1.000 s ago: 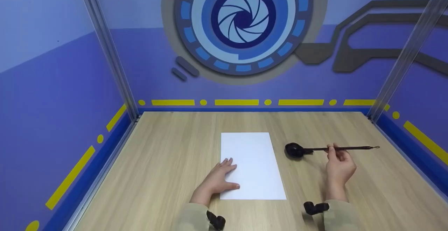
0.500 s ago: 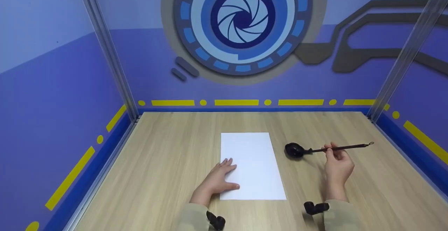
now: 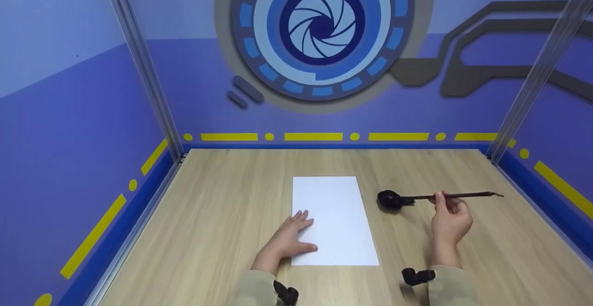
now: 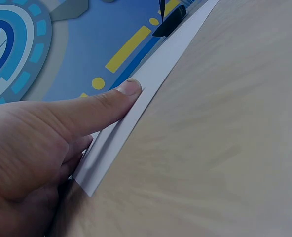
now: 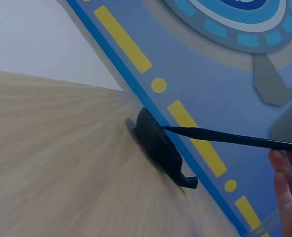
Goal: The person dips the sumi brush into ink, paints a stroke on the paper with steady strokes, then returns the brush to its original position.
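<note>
A sheet of white paper (image 3: 336,218) lies flat on the wooden table. My left hand (image 3: 288,235), fingers spread, rests on its left edge; in the left wrist view the thumb (image 4: 128,88) lies over the paper near its border. My right hand (image 3: 451,220) pinches a dark writing brush (image 3: 472,195) by the middle of its handle, held nearly level. To the right of the paper sits a small black ink dish (image 3: 388,201) with a short spout-like handle. The brush's bristle tip (image 5: 173,129) is at the dish's opening in the right wrist view.
The wooden table (image 3: 222,204) is enclosed by blue-purple printed panels (image 3: 185,92) with metal posts (image 3: 143,65) at the corners. Black wrist-worn cameras (image 3: 419,276) sit at both sleeves.
The brush's tail end swings left and up, then back to the right, while its tip stays at the ink dish. My right hand shifts slightly with it. The left hand and paper stay put.
</note>
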Action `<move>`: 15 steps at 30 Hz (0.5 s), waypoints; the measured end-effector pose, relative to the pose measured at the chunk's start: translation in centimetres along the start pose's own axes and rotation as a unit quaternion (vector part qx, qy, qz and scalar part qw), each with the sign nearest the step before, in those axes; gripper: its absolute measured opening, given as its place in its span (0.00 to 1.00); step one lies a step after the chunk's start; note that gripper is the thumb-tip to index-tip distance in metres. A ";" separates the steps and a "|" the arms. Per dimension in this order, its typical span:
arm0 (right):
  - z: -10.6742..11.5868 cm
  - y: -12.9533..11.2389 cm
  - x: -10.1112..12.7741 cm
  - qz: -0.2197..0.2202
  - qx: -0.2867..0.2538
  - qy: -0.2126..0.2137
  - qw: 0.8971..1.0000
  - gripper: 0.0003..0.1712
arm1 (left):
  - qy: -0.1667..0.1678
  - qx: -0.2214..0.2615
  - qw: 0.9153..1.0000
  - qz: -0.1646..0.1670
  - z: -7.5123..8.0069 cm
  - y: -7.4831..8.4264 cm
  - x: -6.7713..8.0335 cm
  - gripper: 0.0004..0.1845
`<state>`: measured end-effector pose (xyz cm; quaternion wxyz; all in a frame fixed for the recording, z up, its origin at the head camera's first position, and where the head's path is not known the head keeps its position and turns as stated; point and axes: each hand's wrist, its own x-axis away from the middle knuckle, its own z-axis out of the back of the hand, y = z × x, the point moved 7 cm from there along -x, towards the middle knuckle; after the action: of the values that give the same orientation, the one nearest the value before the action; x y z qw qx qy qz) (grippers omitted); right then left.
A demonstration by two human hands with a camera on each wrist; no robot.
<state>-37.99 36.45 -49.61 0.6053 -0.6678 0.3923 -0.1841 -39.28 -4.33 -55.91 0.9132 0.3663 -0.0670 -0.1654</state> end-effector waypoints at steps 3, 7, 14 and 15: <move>0.2 0.4 0.1 -0.005 0.004 0.011 1.000 0.04 | 0.000 0.004 1.000 0.004 -0.1 -0.1 0.0 0.43; 0.1 0.9 0.2 -0.013 0.016 0.013 1.000 0.05 | -0.002 0.008 1.000 0.008 -0.1 -0.1 0.0 0.43; 0.0 1.6 0.2 -0.020 0.046 0.009 0.999 0.09 | -0.008 -0.003 1.000 -0.006 -0.1 -0.1 0.0 0.42; 0.0 1.6 0.2 -0.020 0.050 0.009 0.999 0.09 | -0.009 -0.004 1.000 -0.007 -0.1 -0.1 -0.1 0.42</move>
<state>-38.32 36.42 -51.17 0.6306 -0.6428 0.3743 -0.2213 -39.36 -4.35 -56.04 0.9130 0.3614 -0.0720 -0.1750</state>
